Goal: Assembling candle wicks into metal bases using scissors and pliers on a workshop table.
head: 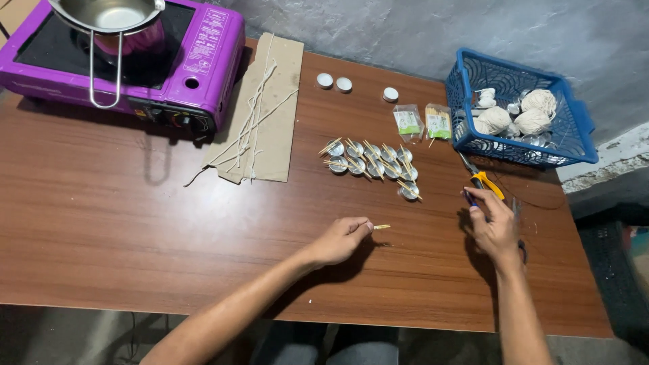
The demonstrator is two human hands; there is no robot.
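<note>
My left hand [341,240] rests on the wooden table [135,223] and pinches a few short wooden sticks [381,227] that poke out to the right. My right hand [495,226] lies near the table's right side, fingers touching a yellow-handled tool [485,182] by its dark end. Beyond both hands lies a cluster of small round metal cups [372,164] with thin sticks laid across them.
A purple tabletop stove [196,61] with a metal pot [111,17] stands at back left. Beside it, cardboard [277,122] carries white strings. A blue basket [517,111] holds string balls at back right. Two small packets [422,122] and three loose white cups [343,83] lie nearby.
</note>
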